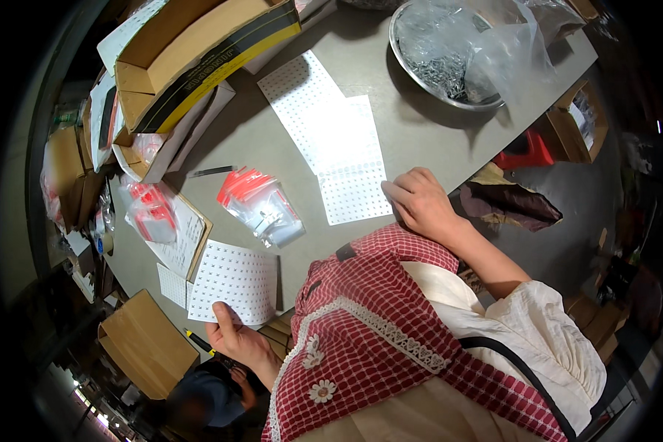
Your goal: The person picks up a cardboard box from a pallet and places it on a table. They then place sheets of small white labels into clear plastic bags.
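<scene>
My left hand (pixel 237 343) pinches the lower edge of a white label sheet (pixel 232 280) between thumb and fingers. The sheet carries rows of small dark marks and bends slightly. My right hand (pixel 421 203) rests at the table edge, fingers loosely bent and apart, with fingertips by the right edge of another white label sheet (pixel 356 197). That sheet overlaps more dotted sheets (pixel 302 92) lying farther back, partly washed out by glare. Between my hands lies a fanned stack of clear zip bags (pixel 264 210) with red tops. A dark pen (pixel 212 172) lies behind the bags.
A metal bowl (pixel 460 102) of small metal parts and clear plastic stands at the back right. Cardboard boxes (pixel 199 66) crowd the back left. More red-topped bags (pixel 153 217) sit on a clipboard (pixel 191 243). Another person (pixel 214 394) is at lower left, beside a brown carton (pixel 147 346).
</scene>
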The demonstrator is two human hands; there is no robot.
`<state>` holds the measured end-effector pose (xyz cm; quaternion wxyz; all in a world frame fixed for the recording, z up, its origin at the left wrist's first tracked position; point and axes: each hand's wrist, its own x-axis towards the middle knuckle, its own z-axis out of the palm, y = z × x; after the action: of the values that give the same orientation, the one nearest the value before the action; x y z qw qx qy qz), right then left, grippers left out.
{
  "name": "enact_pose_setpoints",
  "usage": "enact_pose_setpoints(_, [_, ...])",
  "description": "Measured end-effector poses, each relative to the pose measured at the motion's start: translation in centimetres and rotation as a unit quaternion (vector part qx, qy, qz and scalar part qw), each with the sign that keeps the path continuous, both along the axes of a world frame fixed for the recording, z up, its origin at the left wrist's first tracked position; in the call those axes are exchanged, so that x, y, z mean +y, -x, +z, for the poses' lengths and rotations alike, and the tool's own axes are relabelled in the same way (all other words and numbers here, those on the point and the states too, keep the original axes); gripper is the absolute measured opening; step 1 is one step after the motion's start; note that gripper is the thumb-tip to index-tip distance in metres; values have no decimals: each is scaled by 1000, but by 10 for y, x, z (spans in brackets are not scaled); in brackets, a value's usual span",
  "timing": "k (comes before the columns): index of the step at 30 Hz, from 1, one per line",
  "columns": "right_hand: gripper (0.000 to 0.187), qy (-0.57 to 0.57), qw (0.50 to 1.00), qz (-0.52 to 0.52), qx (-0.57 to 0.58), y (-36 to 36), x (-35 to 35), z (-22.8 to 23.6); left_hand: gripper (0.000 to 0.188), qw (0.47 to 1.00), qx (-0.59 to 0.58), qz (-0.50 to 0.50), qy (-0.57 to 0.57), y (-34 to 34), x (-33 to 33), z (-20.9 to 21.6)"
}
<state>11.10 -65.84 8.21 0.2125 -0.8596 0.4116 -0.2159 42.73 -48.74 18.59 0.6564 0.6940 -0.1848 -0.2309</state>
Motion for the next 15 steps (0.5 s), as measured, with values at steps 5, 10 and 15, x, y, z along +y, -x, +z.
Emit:
enact_pose_setpoints(5, [20,4,1000,16,12,1,-6,-2,22,1000,3,17,3,6,1,-1])
enact_pose_setpoints(10, [19,5,999,35,15,1,-13,0,23,999,5,48,1,20,-2,6])
enact_pose_setpoints(15, [17,26,1000,16,7,-1,-23,1,26,999,3,47,7,18,5,-6])
